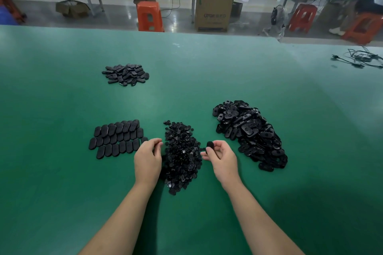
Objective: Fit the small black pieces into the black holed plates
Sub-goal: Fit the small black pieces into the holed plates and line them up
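Your right hand [220, 156] pinches plate [209, 146], long axis upright — left hand [148, 156] fingers curl at small-piece heap [182, 156], grip unclear; heap lies between both hands.

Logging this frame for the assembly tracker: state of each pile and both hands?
left hand: fingers curled at the edge of the small-piece pile; what it pinches is hidden
right hand: pinches one black plate
small-piece pile: loose heap between the hands
holed-plate pile: loose heap, right
laid-out plates: flat rows, left
far pile: small loose heap
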A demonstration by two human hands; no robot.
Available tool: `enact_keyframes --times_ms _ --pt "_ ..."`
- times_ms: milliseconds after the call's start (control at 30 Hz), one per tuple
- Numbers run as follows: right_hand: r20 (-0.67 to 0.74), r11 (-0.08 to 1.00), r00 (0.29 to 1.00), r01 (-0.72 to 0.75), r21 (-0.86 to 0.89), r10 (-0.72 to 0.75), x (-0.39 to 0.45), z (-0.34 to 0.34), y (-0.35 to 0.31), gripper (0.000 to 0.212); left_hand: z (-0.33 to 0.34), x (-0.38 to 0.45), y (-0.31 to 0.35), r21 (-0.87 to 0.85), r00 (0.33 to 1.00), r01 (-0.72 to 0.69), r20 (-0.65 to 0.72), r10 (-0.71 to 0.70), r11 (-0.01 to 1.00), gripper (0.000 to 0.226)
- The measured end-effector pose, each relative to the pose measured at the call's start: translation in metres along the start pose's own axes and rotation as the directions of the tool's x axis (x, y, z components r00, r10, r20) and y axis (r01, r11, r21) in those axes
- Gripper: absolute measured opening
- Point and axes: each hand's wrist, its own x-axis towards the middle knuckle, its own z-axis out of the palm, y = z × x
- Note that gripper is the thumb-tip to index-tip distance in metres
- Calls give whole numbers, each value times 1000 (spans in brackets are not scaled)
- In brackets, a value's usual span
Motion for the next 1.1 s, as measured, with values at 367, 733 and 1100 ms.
enact_keyframes --times_ms 367,733,1100 --pt "-9 1000 1000 22 11 -22 -4 0 2 10 -5 14 3 -376 936 351 128 -327 858 20" --pt "-23 998 999 35 57 -33 -1 1 6 7 19 1 46 -403 925 327 320 -203 855 16" --pt "6 980 1000 11 198 -13 -1 2 3 27 43 -17 83 -179 930 237 324 -171 955 10"
